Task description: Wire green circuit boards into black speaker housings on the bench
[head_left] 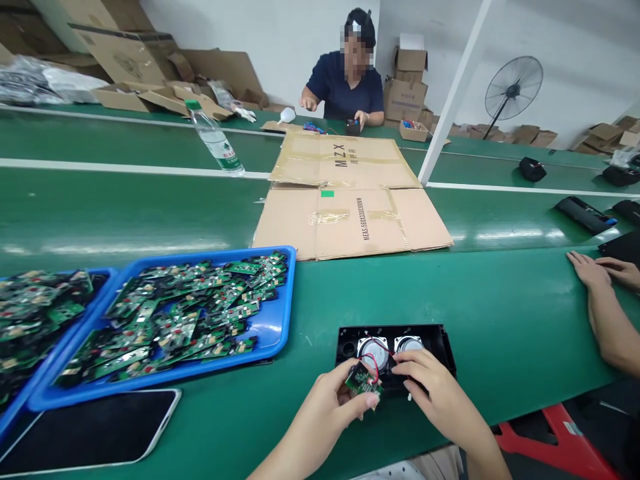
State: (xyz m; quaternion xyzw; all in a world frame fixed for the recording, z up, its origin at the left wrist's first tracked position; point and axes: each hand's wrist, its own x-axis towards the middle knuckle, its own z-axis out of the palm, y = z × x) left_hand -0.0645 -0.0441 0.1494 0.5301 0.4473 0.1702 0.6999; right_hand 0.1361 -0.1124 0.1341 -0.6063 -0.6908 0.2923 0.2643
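Observation:
My left hand (327, 403) pinches a small green circuit board (361, 379) between thumb and fingers, over the near left part of a black casing (430, 331). Two round silver speakers (374, 352) sit side by side in that casing, the right one partly behind my fingers. A red wire (373, 360) loops up from the board towards the casing. Curled over the casing's right half is my right hand (434, 393), its fingertips closed near thin dark wires; what they grip is too small to make out. A small white plug (410, 397) shows below those fingers.
Blue trays (287, 293) heaped with circuit boards stand at left, behind a phone-like device (95, 430). Flattened cardboard (350, 220) bridges towards a co-worker (345, 87) opposite. A bottle (217, 143) stands beyond the trays. Another person's hands (593, 270) rest at right, above a red stool (555, 443).

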